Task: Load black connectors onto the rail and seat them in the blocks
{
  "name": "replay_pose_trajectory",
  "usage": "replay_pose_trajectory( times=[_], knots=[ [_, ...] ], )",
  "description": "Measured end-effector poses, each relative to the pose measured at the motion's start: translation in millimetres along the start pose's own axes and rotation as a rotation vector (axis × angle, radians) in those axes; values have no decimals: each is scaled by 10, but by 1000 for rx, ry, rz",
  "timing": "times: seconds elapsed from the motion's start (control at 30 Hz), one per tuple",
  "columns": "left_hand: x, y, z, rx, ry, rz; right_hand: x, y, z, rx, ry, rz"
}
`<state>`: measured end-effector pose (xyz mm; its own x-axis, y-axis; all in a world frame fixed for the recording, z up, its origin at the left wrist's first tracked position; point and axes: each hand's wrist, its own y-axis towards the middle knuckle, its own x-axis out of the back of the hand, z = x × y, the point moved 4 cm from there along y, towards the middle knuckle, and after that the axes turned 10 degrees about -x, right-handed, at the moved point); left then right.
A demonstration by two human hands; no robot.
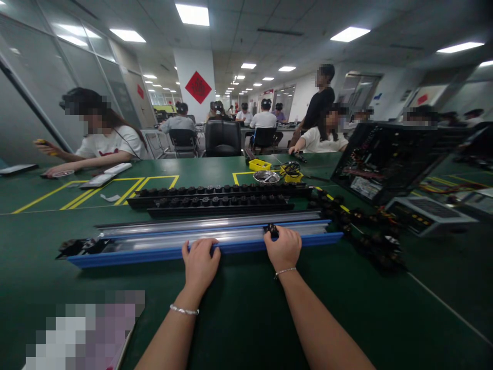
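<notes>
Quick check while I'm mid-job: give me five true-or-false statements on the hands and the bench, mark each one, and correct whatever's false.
1. The right hand has a small black part in its fingers. True.
2. The left hand is raised clear of the blue-sided channel. False: the left hand is at the channel's near blue side.
3. Each wrist wears a bracelet. True.
4. The open computer case is on the left of the view. False: it is on the right.
5. The black strips with round parts lie beyond the blue-sided channel. True.
</notes>
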<state>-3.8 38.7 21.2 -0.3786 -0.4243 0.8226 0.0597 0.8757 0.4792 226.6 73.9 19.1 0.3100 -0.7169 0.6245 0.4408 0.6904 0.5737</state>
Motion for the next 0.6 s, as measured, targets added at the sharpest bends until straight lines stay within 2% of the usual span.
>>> replay_pose_trajectory(
  times=[0.6],
  knots=[
    [-4, 1, -4, 6, 5, 8, 12, 42, -79, -33, -26, -12]
  ],
)
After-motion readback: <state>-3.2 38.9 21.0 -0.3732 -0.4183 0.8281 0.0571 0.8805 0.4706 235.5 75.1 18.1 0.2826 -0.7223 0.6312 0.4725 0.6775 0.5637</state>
